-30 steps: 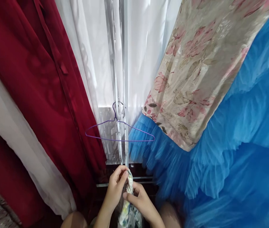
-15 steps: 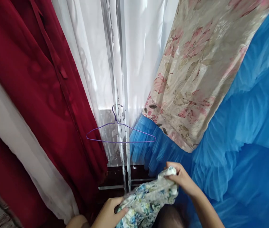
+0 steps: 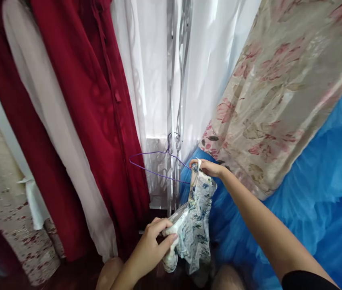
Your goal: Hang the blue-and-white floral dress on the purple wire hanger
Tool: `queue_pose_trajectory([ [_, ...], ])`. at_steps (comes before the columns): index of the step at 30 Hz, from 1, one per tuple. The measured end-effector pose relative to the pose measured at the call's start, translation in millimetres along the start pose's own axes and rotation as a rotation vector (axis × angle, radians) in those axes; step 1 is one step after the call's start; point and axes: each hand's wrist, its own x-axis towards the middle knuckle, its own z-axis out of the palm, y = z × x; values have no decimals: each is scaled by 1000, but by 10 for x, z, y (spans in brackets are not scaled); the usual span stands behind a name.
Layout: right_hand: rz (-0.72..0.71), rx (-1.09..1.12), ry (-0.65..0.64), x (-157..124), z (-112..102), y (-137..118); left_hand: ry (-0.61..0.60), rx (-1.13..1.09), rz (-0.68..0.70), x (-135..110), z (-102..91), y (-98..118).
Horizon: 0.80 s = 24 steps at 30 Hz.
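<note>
Pinching the upper edge of a floral garment [image 3: 199, 217], the right hand [image 3: 204, 166] on my feed is raised at the right end of a thin purple hanger [image 3: 168, 151], thumb and fingers closed over a bit of the cloth. I have the left hand [image 3: 155, 239] lower and nearer the camera, gripping a bunched edge of the same garment between thumb and fingers. Between the two, the whitish cloth with its blue and green pattern hangs in wrinkles, its lower end loose above the dark floor [image 3: 74, 276]. From my end, the hanger's right side runs up to the garment and vanishes there; whether it passes inside the cloth or behind it, I cannot tell.

The hanger's hook shows in front of silver metal uprights [image 3: 172, 68], with white fabric [image 3: 210, 68] hanging behind them. Farther right I see a beige cloth with pink flowers [image 3: 267, 104] lying over ruffled blue tulle [image 3: 306, 205]; the right forearm crosses in front of both, down to a black sleeve [image 3: 308, 281]. Out to the left hang a deep red garment [image 3: 89, 92], a pale length of fabric [image 3: 65, 137] and a cream one flecked with dark red [image 3: 7, 213].
</note>
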Motion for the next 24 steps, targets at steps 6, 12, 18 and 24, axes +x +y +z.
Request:
queue_pose_trajectory([
  [6, 18, 79, -28, -183, 88, 192, -19, 218, 27, 78, -487, -534],
  [12, -13, 145, 50, -364, 28, 186, 40, 340, -20, 372, -895, -1140],
  [18, 60, 101, 10, -362, 96, 84, 157, 216, 43, 767, -1284, -1350],
  [24, 119, 113, 8, -368, 215, -20, 413, 205, 86, 1361, -1630, -1236],
])
